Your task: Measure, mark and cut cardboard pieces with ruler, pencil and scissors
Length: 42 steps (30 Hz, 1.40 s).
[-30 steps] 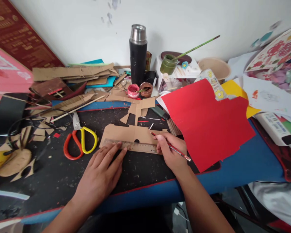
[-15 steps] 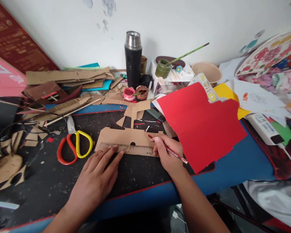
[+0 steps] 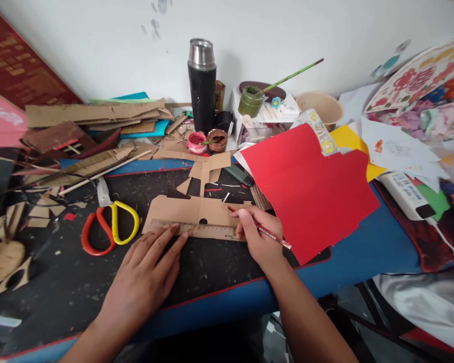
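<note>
A cut piece of brown cardboard (image 3: 177, 207) lies on the black mat, with a small dark notch near its middle. Across its lower part rests a clear ruler (image 3: 208, 230). My left hand (image 3: 147, 262) lies flat with fingers stretched, the fingertips pressing on the ruler's left half. A red and black pencil (image 3: 269, 234) is gripped in my right hand (image 3: 260, 234), its tip over the right part of the cardboard. The lower fingers of that hand are by the ruler's right end. Left of the cardboard lie scissors (image 3: 109, 222) with red and yellow handles.
Red paper (image 3: 310, 191) covers the mat's right side. Behind stand a black flask (image 3: 202, 91), paint pots (image 3: 197, 143) and a green jar (image 3: 250, 102) holding a brush. Cardboard scraps (image 3: 41, 214) and stacked strips (image 3: 94, 112) lie left. A white power bank (image 3: 408, 196) sits right.
The whole view has shifted slightly, so things appear a little further left and up. Both hands keep nearly the same place on the ruler and cardboard.
</note>
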Each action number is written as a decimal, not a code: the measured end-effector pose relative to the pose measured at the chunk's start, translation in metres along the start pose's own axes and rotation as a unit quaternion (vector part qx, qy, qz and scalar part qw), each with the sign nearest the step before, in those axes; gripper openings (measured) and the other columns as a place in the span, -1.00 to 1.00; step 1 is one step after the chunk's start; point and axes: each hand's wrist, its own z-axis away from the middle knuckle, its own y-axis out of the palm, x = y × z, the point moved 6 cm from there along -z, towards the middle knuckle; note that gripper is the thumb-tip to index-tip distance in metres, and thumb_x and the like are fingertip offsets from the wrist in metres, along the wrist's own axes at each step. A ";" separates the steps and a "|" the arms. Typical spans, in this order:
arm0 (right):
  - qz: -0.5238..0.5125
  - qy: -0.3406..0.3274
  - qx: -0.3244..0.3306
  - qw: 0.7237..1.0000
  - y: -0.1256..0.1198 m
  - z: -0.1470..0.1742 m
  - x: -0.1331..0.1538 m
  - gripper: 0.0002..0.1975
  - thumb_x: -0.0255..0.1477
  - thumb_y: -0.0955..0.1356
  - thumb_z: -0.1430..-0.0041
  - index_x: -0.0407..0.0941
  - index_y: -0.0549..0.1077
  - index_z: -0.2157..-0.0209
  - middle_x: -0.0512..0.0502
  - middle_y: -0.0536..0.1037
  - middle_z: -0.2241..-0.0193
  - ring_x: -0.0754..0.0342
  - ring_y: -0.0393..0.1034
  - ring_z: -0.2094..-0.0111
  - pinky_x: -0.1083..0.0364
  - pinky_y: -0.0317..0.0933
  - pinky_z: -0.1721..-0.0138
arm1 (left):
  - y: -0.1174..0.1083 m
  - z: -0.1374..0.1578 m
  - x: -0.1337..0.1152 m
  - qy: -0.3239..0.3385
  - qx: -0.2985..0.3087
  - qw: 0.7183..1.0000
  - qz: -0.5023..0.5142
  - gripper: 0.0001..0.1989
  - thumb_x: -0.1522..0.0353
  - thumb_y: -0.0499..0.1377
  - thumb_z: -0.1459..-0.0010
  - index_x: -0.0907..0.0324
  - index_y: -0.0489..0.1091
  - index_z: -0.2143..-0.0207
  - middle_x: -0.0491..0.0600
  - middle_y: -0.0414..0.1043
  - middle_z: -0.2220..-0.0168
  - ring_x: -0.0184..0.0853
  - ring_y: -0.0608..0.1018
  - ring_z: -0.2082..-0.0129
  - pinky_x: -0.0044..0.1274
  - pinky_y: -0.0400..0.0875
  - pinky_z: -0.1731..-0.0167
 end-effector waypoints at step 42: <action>0.024 0.014 0.022 0.999 0.001 0.000 -0.003 -0.69 -0.26 0.35 -0.50 -0.10 0.63 0.28 0.06 0.50 0.61 0.14 0.45 0.62 0.15 0.34 0.53 | 0.001 0.001 0.000 -0.033 0.023 0.999 0.027 -0.46 0.50 0.20 -0.35 0.20 0.37 -0.35 0.23 0.48 -0.30 0.09 0.51 -0.27 -0.08 0.38 -0.27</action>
